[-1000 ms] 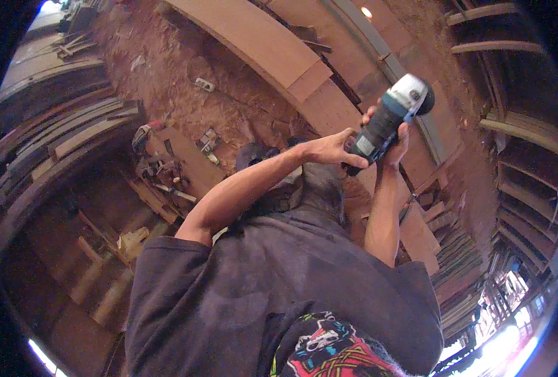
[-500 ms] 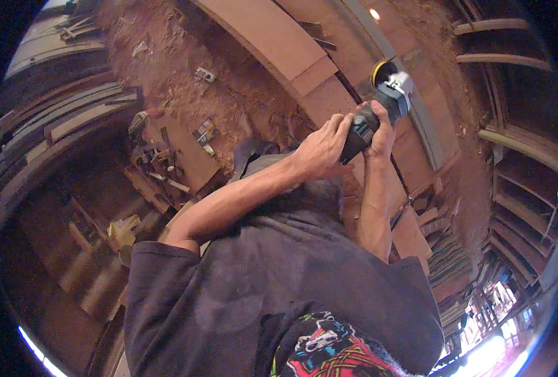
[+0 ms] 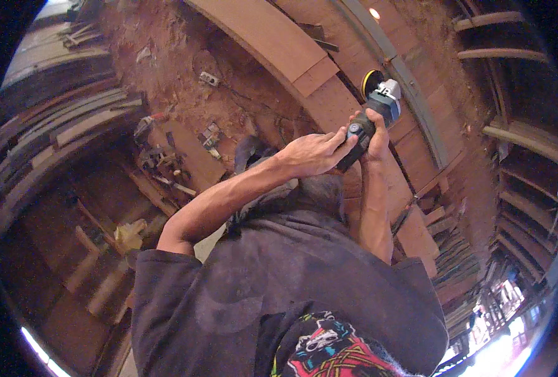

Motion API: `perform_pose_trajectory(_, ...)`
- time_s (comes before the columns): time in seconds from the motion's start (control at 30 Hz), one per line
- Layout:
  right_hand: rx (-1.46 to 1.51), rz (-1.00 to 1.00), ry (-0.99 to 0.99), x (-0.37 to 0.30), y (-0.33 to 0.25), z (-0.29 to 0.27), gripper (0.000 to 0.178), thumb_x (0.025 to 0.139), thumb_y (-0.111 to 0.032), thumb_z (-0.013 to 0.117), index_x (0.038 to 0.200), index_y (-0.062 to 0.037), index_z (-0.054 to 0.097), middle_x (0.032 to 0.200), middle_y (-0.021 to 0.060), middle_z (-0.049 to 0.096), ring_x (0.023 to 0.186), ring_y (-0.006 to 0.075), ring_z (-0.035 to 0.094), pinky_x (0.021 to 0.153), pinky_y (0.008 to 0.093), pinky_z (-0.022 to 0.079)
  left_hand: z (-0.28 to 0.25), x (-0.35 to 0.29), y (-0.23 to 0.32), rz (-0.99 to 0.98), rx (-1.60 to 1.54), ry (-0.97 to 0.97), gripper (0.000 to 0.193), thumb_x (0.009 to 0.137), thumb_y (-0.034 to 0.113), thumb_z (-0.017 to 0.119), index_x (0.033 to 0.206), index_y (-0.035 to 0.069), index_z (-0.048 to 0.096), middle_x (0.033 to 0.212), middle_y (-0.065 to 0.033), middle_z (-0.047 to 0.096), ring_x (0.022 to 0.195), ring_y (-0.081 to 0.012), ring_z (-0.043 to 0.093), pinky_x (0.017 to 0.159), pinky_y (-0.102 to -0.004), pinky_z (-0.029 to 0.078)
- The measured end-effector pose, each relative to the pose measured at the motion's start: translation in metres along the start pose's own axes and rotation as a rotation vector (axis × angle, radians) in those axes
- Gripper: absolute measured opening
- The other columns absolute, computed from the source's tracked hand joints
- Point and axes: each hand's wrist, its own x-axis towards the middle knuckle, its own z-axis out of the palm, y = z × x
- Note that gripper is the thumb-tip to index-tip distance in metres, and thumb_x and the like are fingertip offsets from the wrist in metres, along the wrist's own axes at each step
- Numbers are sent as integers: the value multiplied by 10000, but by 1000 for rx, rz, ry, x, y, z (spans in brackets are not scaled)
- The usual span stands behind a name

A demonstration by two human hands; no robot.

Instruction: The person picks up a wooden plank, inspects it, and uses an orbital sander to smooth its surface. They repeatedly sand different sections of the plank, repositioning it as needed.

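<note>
An angle grinder (image 3: pixel 368 122) with a dark body, a silver head and a round yellow-edged pad (image 3: pixel 372 83) is held out in front of me, tilted up to the right. My right hand (image 3: pixel 377 139) wraps round its body just behind the head, thumb on top. Farther back, my left hand (image 3: pixel 320 152) holds the side of the body, fingers reaching over it. The pad is over long brown wooden boards (image 3: pixel 316 75); I cannot tell whether it touches them.
A long grey strip (image 3: pixel 411 88) crosses the boards. On the dusty floor at left lie a white power socket block (image 3: pixel 209 78) and a board with several tools (image 3: pixel 165 157). Stacked planks (image 3: pixel 71 125) line the left; wooden racks (image 3: pixel 524 144) stand at right.
The grinder and both hands have shifted slightly left and down, pad included. My grip looks the same, and the whole view has moved a little.
</note>
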Motion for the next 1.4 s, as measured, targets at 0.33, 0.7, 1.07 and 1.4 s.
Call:
perform_pose_trajectory(0.33,-234,-264,113,-16,15,39,261,805,-205,833,928,-42,670,752,51,696,598,155,664,567,324,563,-39,-16,-30,-71,-247,-37,836,832,385,828,1504,57,456,1353,-198,580,1164,-415,622,1002,-506,506)
perform_pose_trajectory(0.7,-461,-419,292,-4,26,24,349,825,-260,862,1022,-41,674,820,29,687,687,126,657,635,304,538,-66,3,-164,-316,-9,-8,653,873,261,797,1430,41,536,1299,-206,633,1211,-433,607,1028,-485,514)
perform_pose_trajectory(1.07,-595,-381,580,-10,34,50,674,805,-532,835,1137,19,634,946,194,742,883,362,742,802,459,569,-83,160,-325,-504,310,323,798,906,532,702,1513,71,466,1572,-279,383,1533,-440,226,1255,-525,205)
perform_pose_trajectory(1.4,-533,-323,690,-37,23,75,751,830,-557,805,1225,43,586,1003,215,740,924,380,741,825,471,570,-74,166,-292,-520,476,287,773,908,650,599,1458,108,567,1550,-206,466,1549,-439,197,1281,-545,75)
